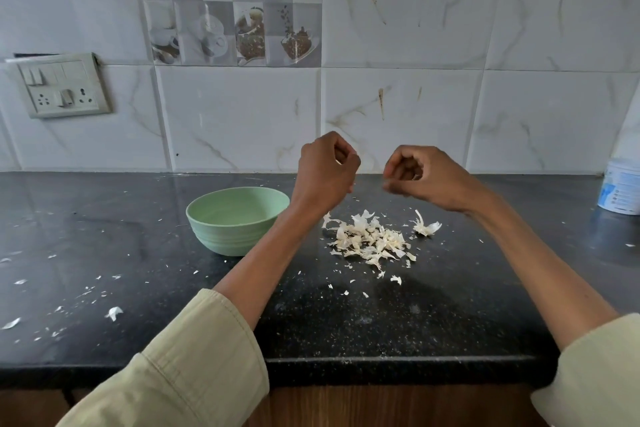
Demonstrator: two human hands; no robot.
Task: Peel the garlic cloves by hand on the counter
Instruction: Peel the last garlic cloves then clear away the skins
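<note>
Both of my hands hover above the black counter point(381, 322), close to the wall. My left hand point(325, 172) is curled into a loose fist. My right hand point(417, 175) is curled too, its fingertips drawn together and slightly blurred. No garlic clove shows in either hand; whatever lies inside the curled fingers is hidden. A pile of white garlic skins point(372, 239) lies on the counter below and between the hands. A pale green bowl point(235, 224) stands left of the pile, under my left forearm; what I can see of its inside is bare.
A separate clump of skins point(426, 226) lies right of the pile, and small flakes point(113, 313) are scattered across the counter's left side. A white tub point(621, 187) stands at the far right against the tiled wall. A switch socket point(62, 85) is on the wall at the left.
</note>
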